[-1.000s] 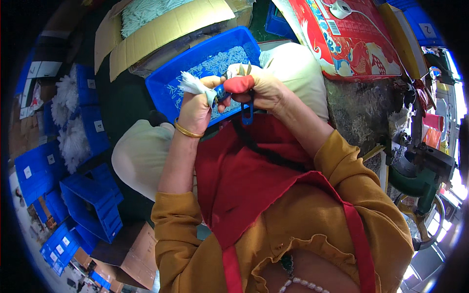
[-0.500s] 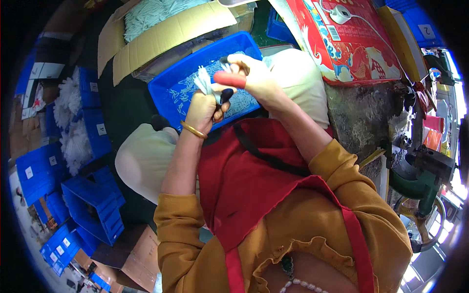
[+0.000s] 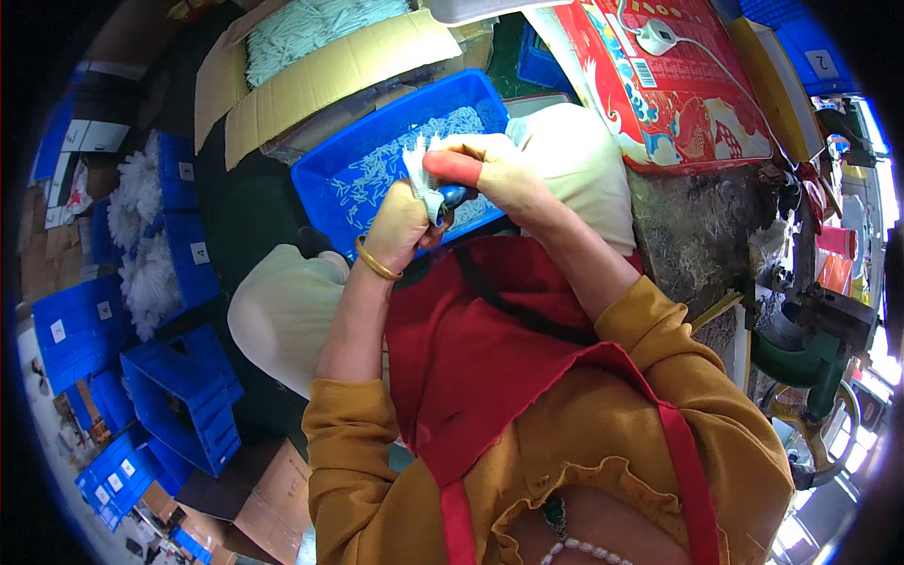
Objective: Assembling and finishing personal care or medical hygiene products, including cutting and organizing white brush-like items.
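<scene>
My left hand (image 3: 399, 222) is closed round a small bundle of thin whitish plastic strips (image 3: 414, 171), their tips fanned upward. A dark, shiny cover (image 3: 453, 196), apparently over my left thumb, lies against the bundle's side. From the right, my right hand (image 3: 504, 179) meets the bundle with bent fingers. The red finger cover (image 3: 452, 167) on its thumb presses by the strips; its fingertips are hidden behind them. Below both hands is a blue plastic bin (image 3: 315, 193) with many small, pale pieces (image 3: 452, 124) scattered over its bottom.
An open cardboard box (image 3: 348, 71) full of pale sticks stands beyond the bin. Blue crates (image 3: 179, 391), some holding white bundles (image 3: 137, 202), are stacked at left. On the right are a red printed box (image 3: 692, 104) with a white cable, and a green hand-wheel machine (image 3: 810, 353).
My right hand has come down and closed in on the bundle; its dark-tipped finger, raised before, is hidden now. My left hand stays round the strips.
</scene>
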Tool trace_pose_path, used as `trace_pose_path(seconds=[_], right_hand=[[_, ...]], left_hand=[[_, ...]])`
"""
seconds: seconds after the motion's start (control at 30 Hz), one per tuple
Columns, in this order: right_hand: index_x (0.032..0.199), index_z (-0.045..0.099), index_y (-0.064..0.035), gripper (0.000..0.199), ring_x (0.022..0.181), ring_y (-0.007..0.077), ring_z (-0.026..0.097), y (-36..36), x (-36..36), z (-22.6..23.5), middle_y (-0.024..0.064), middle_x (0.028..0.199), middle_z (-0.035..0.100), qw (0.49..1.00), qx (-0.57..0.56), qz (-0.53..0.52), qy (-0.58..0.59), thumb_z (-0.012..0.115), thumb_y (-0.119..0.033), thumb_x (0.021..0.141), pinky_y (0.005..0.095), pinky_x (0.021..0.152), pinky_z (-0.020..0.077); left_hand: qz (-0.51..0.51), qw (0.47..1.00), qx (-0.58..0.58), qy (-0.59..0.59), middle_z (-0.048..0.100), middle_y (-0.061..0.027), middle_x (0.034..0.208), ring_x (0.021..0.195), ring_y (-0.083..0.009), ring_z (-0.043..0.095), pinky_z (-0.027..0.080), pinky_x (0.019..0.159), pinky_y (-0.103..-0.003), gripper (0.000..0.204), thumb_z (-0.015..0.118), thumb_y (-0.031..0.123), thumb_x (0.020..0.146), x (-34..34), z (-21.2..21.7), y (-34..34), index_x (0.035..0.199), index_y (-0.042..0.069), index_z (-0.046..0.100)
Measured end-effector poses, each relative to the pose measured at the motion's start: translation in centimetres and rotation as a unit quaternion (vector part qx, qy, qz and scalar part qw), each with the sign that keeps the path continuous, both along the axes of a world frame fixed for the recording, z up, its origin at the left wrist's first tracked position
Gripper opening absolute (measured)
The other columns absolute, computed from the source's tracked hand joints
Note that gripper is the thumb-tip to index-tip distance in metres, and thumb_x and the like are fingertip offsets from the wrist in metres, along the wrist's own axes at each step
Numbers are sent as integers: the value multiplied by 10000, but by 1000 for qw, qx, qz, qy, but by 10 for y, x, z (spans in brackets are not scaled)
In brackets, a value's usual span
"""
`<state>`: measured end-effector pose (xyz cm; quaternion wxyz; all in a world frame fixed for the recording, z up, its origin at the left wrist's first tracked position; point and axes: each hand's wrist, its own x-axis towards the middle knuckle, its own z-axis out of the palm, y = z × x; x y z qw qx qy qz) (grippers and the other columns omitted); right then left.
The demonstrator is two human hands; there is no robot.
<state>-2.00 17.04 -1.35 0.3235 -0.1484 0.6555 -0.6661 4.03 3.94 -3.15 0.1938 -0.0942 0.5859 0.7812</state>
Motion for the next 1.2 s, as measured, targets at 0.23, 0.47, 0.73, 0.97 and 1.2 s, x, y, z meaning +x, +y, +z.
trace_pose_path(seconds=[0.23, 0.47, 0.73, 0.97, 1.2], right_hand=[[683, 536, -54, 163, 624, 63, 420, 4, -1, 4, -6, 653, 508, 996, 27, -76, -41, 523, -202, 750, 209, 566, 325], [722, 545, -66, 182, 545, 28, 387, 1, -4, -13, -17, 646, 514, 989, -86, -115, 35, 581, -245, 723, 177, 495, 274], [721, 534, -19, 86, 563, 109, 484, -3, 1, -9, 42, 651, 522, 973, -168, -150, -43, 598, -66, 689, 238, 541, 396], [702, 501, -33, 91, 621, 151, 522, 6, 14, -8, 66, 643, 512, 879, 39, -2, 475, 585, -42, 668, 249, 534, 399], [805, 531, -46, 126, 607, 39, 444, 17, -4, -8, -36, 642, 454, 965, -195, -29, -172, 588, -116, 718, 173, 568, 373]], left_hand=[[89, 994, 41, 51, 436, -4, 487, 368, -48, 351, 277, 344, -180, 215, 409, 199, 829, 1, 1, -1, 812, 15, 521], [102, 993, 39, 52, 568, -107, 685, 559, -159, 564, 477, 485, -244, 159, 460, 62, 770, 1, -4, -1, 869, -37, 536], [80, 993, 79, 46, 568, -136, 660, 512, -174, 567, 454, 436, -238, 199, 483, 119, 777, 3, -2, 1, 890, -39, 525], [173, 979, 111, -1, 555, -128, 601, 435, -163, 529, 410, 378, -239, 191, 473, 99, 735, 2, -5, -6, 849, -31, 554], [65, 965, 255, 10, 550, -130, 628, 455, -162, 511, 409, 411, -239, 181, 479, 137, 769, 1, -6, -14, 838, -21, 534]])
